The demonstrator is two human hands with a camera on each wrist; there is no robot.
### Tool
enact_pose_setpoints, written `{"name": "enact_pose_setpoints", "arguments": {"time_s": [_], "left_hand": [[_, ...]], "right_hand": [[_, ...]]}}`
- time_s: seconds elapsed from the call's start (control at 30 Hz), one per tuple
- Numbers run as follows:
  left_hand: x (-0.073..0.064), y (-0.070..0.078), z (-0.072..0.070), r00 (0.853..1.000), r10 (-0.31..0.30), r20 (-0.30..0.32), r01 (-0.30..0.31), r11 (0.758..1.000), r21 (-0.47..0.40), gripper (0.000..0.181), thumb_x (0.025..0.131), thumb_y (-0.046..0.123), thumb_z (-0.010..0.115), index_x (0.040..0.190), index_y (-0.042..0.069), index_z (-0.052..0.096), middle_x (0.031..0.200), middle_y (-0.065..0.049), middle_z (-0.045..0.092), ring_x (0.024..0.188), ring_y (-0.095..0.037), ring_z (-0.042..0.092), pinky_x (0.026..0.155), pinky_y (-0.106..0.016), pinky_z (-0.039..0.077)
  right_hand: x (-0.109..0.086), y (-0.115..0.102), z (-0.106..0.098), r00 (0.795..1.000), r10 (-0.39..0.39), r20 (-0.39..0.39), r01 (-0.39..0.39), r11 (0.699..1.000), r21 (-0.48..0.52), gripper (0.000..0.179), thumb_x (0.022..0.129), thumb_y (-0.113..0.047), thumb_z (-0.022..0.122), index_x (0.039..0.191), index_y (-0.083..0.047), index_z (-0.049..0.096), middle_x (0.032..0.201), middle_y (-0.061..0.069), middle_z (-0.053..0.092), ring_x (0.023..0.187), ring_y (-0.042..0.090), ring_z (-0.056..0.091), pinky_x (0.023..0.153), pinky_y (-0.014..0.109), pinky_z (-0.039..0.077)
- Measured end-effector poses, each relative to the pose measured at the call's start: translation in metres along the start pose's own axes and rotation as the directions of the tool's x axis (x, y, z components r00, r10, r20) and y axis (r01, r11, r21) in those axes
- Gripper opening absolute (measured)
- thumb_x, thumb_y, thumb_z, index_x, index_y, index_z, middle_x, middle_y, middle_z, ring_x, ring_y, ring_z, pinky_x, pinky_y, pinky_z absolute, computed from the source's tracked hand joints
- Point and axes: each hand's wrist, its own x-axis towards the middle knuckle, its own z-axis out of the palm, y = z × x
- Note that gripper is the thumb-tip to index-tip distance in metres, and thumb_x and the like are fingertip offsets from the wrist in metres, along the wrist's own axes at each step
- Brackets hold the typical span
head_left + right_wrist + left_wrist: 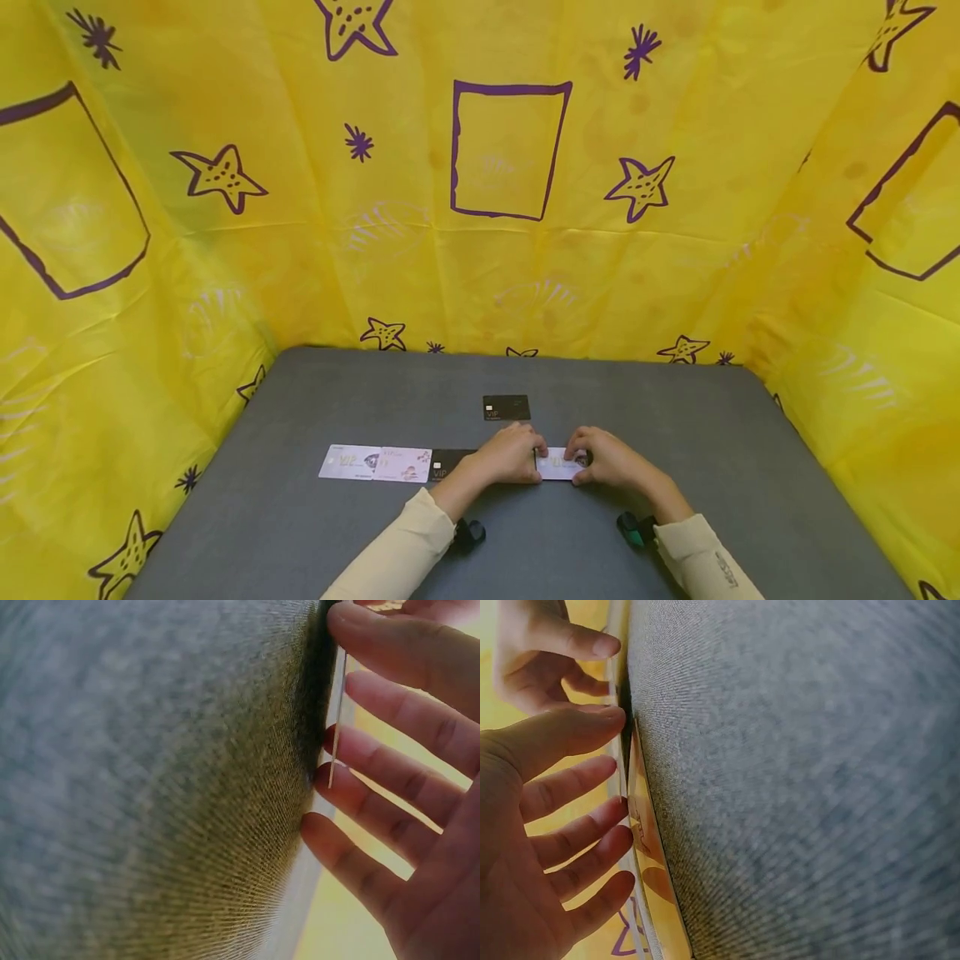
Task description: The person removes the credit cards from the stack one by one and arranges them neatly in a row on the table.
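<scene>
In the head view a white VIP card (556, 468) lies between both hands, with a dark rim along its left and lower edges. My left hand (512, 456) pinches its left end, thumb at the near edge and forefinger at the far edge. At the other end, my right hand (613, 461) grips it likewise, covering part of its print. A thin card edge (337, 739) runs by the right fingers in the right wrist view. Left of these hands a black VIP card (444, 467) is partly hidden by the left wrist.
A white VIP card (347, 462) and a pink patterned card (402, 465) continue the row leftward. Farther back lies another black VIP card (506, 407). The grey table (300, 550) is enclosed by yellow cloth (420, 275) on its back and sides.
</scene>
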Motion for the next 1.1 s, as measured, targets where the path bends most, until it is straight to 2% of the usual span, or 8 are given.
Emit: {"name": "enact_pose_setpoints", "arguments": {"time_s": [0.17, 0.33, 0.63, 1.1], "left_hand": [[-0.0004, 0.0012, -0.0013, 1.0, 0.017, 0.006, -0.017, 0.999, 0.03, 0.029, 0.071, 0.03, 0.082, 0.098, 0.022, 0.074, 0.102, 0.003, 0.064, 0.094, -0.014, 0.056, 0.079, -0.027, 0.048], [-0.0003, 0.0023, -0.0026, 1.0, 0.02, 0.011, -0.02, 0.999, 0.049, 0.031, 0.07, 0.032, 0.083, 0.098, 0.021, 0.074, 0.101, 0.003, 0.064, 0.091, -0.014, 0.055, 0.078, -0.026, 0.047], [-0.0016, 0.0021, -0.0034, 1.0, 0.024, 0.0, -0.024, 0.999, 0.045, 0.03, 0.071, 0.031, 0.084, 0.097, 0.021, 0.074, 0.099, 0.004, 0.063, 0.089, -0.012, 0.054, 0.077, -0.026, 0.047], [-0.0022, 0.002, -0.0034, 0.999, 0.035, 0.0, -0.035, 0.997, 0.062, 0.03, 0.07, 0.032, 0.084, 0.096, 0.022, 0.073, 0.098, 0.004, 0.063, 0.089, -0.012, 0.054, 0.077, -0.025, 0.047]], "right_hand": [[0.0001, -0.0026, -0.0002, 1.0, -0.017, 0.006, 0.018, 0.998, -0.058, 0.02, 0.07, -0.005, 0.08, 0.087, -0.012, 0.072, 0.095, -0.003, 0.06, 0.086, 0.015, 0.055, 0.075, 0.03, 0.047], [0.0012, -0.0036, -0.0007, 1.0, -0.027, 0.007, 0.028, 0.996, -0.084, 0.021, 0.07, -0.003, 0.079, 0.089, -0.01, 0.073, 0.094, -0.002, 0.059, 0.085, 0.016, 0.055, 0.074, 0.029, 0.047], [0.0012, -0.0024, 0.0028, 0.999, -0.031, 0.018, 0.033, 0.995, -0.097, 0.028, 0.07, -0.017, 0.086, 0.094, -0.01, 0.074, 0.095, -0.003, 0.058, 0.086, 0.014, 0.054, 0.075, 0.029, 0.046], [0.0032, -0.004, 0.0053, 0.997, -0.074, 0.035, 0.077, 0.991, -0.109, 0.031, 0.068, -0.017, 0.086, 0.096, -0.01, 0.072, 0.098, -0.001, 0.059, 0.088, 0.014, 0.053, 0.074, 0.028, 0.046]]}}
